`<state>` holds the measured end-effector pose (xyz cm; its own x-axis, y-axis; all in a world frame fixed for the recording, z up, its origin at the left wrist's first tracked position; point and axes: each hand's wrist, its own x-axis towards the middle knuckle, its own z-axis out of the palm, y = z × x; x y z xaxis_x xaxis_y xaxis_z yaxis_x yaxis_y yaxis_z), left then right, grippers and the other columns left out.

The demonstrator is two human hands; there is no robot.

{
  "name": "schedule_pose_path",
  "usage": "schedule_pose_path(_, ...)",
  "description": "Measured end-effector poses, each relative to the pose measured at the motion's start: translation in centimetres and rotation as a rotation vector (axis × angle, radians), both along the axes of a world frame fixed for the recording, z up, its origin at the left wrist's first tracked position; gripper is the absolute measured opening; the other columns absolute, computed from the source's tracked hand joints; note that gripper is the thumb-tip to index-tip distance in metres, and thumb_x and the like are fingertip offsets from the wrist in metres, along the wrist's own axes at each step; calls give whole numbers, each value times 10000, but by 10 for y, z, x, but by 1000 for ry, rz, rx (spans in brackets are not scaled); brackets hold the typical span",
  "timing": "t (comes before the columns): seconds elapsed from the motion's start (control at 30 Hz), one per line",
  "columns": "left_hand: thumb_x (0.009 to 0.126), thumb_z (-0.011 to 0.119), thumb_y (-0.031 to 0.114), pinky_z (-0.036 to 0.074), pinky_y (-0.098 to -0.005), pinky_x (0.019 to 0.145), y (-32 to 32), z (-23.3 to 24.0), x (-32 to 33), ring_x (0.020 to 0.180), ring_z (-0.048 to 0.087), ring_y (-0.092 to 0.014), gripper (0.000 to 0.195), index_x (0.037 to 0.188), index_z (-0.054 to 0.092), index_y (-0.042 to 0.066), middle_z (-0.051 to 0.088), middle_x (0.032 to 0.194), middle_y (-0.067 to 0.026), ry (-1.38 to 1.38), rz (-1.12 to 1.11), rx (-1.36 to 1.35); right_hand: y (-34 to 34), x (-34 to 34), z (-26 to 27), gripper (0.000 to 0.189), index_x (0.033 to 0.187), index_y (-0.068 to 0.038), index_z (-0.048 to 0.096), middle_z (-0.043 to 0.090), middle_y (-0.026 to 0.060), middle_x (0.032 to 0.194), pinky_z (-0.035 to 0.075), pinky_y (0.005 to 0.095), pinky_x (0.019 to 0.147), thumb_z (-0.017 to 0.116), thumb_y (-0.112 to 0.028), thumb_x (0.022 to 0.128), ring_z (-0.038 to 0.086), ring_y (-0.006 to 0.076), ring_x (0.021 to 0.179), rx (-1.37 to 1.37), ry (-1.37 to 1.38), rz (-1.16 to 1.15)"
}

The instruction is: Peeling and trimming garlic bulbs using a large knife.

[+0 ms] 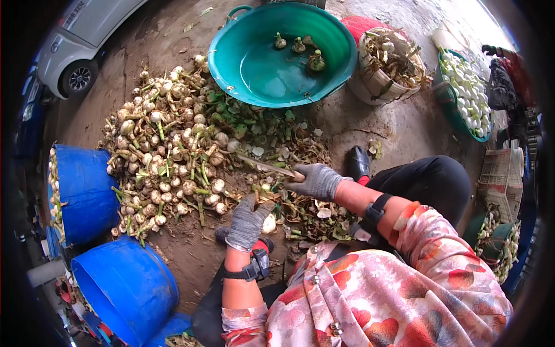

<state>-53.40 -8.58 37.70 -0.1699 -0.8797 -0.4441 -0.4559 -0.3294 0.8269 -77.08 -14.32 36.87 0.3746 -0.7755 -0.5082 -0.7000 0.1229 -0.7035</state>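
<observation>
My gloved right hand [318, 181] grips a knife [266, 165] by its wooden handle, the blade reaching left over the pile. Lower and to the left is my gloved left hand [248, 222], its thumb and fingertips drawn towards each other near a bulb stem. Whether they close on it cannot be made out. A clean white bulb [269, 223] shows right beside the left palm. Before me spreads a heap of soil-stained bulbs [160, 147] with green stems, apparently fresh garlic. Cut stems and peeled skins [318, 212] litter the ground below my right hand.
Beyond the heap stands a green plastic basin [269, 82] with several bulbs in it. A white bucket [381, 89] of trimmings is beside it. Two blue tubs [125, 286] flank the left. White bulbs fill a green basket [466, 95] near another person [505, 82]. A vehicle [78, 52] is parked far left.
</observation>
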Motion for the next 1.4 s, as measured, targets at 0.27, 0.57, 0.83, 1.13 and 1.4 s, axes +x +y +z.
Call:
schedule_pose_path(0.27,848,723,390,520,-310,865,1,26,-27,1041,597,-212,648,1325,486,22,593,1207,-91,547,276,75,-9,22,2,454,942,-51,634,642,86,755,494,328,649,745,-463,789,601,184,686,143,-320,-203)
schedule_pose_path(0.57,795,778,326,511,-319,856,17,-31,-22,1002,579,-182,664,1320,469,62,573,1177,-62,847,523,-61,21,31,-16,334,902,-201,517,473,-37,565,297,280,336,597,-525,900,417,127,380,1036,-638,-622)
schedule_pose_path(0.83,871,697,162,480,-307,834,4,-22,-27,921,585,-155,365,1180,580,8,611,1008,-33,823,564,-63,8,7,2,304,1051,-124,608,664,202,888,511,446,714,663,-325,830,640,399,840,-161,-91,-174)
schedule_pose_path(1.13,988,461,391,302,-414,1128,10,-121,18,1361,350,-257,580,1482,268,157,332,1496,-116,-856,-307,-1208,11,6,65,195,942,-131,579,632,137,744,493,478,613,622,-243,788,648,371,735,-364,87,386)
schedule_pose_path(1.4,918,562,417,449,-455,962,22,-59,3,1116,592,-295,451,1286,546,158,616,1215,-87,-502,-281,-759,23,-4,34,192,937,-129,582,630,139,709,494,478,598,616,-247,790,648,374,698,-367,75,356)
